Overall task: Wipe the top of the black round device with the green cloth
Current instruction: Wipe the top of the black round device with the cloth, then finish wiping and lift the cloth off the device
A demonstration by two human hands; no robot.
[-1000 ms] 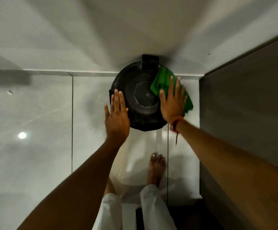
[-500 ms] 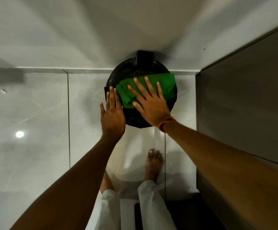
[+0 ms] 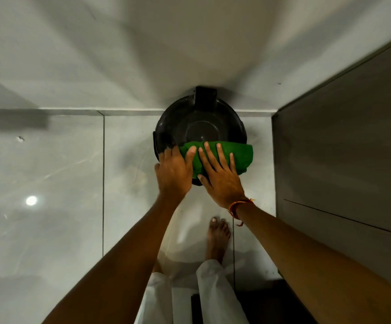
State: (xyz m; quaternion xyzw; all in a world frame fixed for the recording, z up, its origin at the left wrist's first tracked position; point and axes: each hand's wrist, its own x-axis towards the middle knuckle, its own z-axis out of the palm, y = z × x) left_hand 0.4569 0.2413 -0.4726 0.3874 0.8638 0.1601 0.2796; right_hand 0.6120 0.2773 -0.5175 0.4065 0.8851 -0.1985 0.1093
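Folded green cloth [image 3: 222, 157] lies across black round device's [image 3: 199, 127] near edge.

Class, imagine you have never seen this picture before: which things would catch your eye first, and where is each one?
The bright green cloth stands out first, spread over the near edge of the black round device, which sits where floor meets wall. The right hand lies flat on the cloth; the left hand rests beside it on the device's left rim. Below, a bare foot stands on the pale tiles.
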